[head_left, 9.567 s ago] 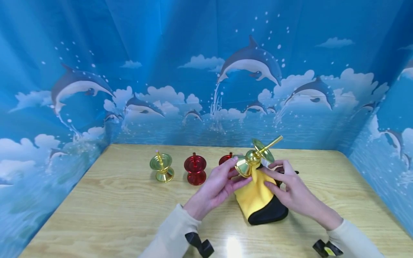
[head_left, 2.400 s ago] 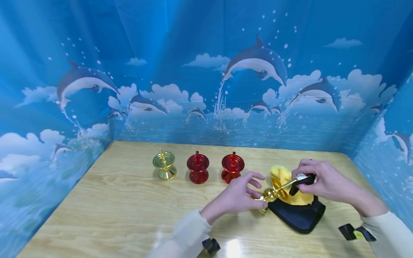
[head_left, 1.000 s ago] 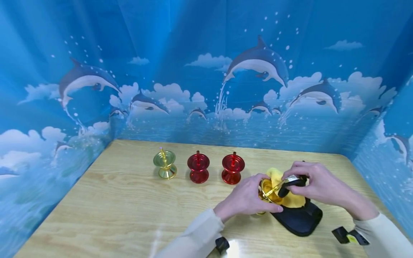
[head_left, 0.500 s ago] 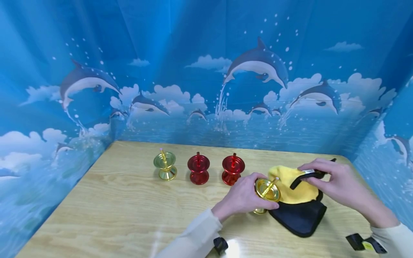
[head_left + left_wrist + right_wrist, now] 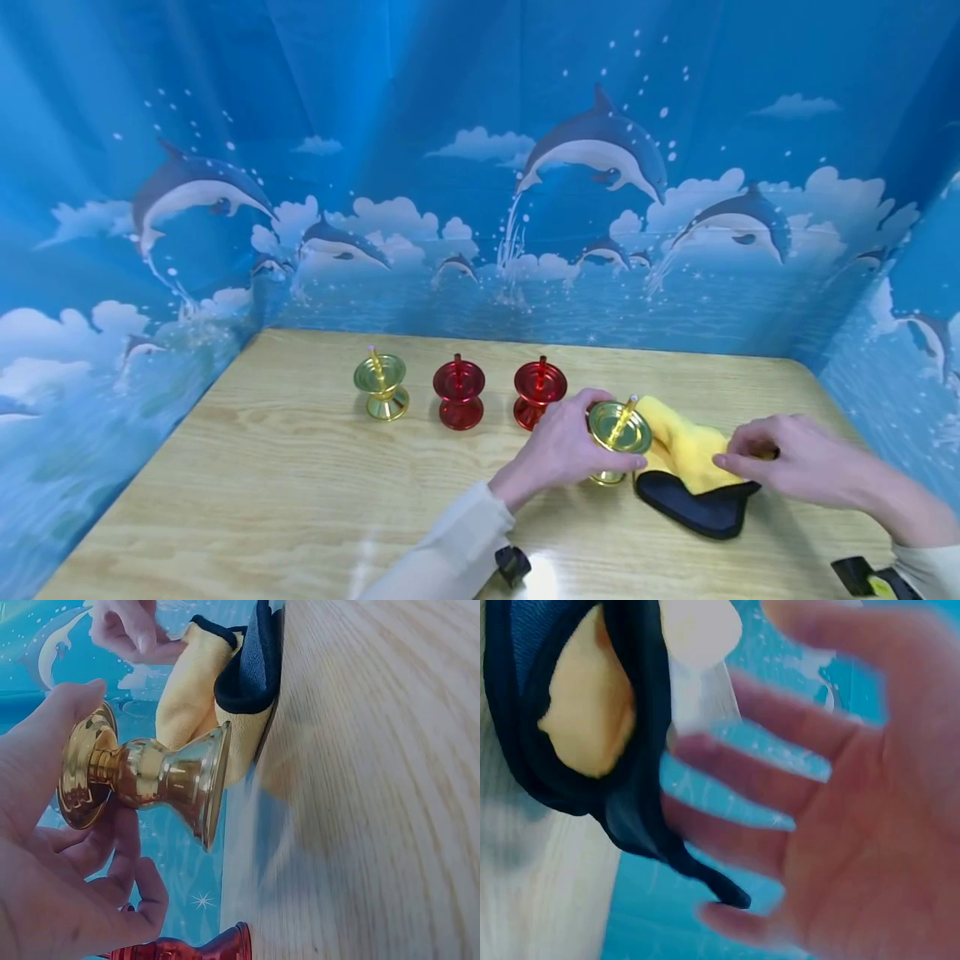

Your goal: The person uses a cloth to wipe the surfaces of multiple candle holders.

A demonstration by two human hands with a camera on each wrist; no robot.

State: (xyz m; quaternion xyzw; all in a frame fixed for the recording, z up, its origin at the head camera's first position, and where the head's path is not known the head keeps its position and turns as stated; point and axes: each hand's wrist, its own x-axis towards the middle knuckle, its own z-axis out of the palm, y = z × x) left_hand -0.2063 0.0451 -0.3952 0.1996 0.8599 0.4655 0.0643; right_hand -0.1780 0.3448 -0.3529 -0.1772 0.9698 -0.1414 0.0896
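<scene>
The candlestick [image 5: 142, 774] is gold, cloth [image 5: 692, 454] black-edged yellow, backdrop [image 5: 465, 175] dolphin-printed blue.

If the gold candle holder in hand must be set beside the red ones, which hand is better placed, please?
The left hand, probably: it grips that gold candle holder and is close to the nearest red candle holder. The right hand is farther off, at the yellow and black cloth.

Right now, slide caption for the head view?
Left hand grips a shiny gold pedestal holder, right hand at yellow-and-black fabric; a second gold holder and two shiny red holders stand.
</scene>
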